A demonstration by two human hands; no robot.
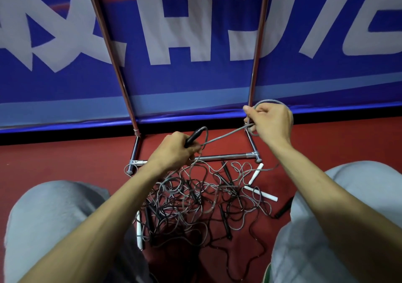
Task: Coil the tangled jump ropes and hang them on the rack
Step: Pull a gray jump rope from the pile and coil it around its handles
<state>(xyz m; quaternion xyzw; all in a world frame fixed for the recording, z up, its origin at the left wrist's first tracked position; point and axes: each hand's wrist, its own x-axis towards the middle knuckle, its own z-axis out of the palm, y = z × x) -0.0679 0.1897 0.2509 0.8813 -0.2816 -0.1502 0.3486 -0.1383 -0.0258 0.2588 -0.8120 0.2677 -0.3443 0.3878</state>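
- Two hands raised over a heap of jump ropes, all seen from the head camera.
- Left hand [174,149]: fingers [192,151] curled tight round a black handle [193,138], the handle's far end pointing up and to the right.
- Grey rope [226,135] leaving that far end, bending back in a small arc, then stretched almost straight up to the other hand.
- Right hand [269,123]: thumb and forefinger pinching the grey rope, remaining fingers [252,114] curled in; one loop [269,102] of the same rope arching over the knuckles.
- Heap [195,200] of tangled grey and black ropes lying on the red floor [65,158] between the knees, just this side of the rack's bottom bar, a few strands rising to the left hand.
- Three white handles [256,173] among the tangle: two at its right edge, one at its lower left.
- Loose black handle [283,208] on the floor beside the right knee.
- Rack [226,157]: chrome frame, bottom bar flat on the floor beyond the heap, two uprights running out of the top of the view.
- Blue banner [195,86] with large white characters close behind the rack.
- Knees [54,217] in grey trousers at either side.
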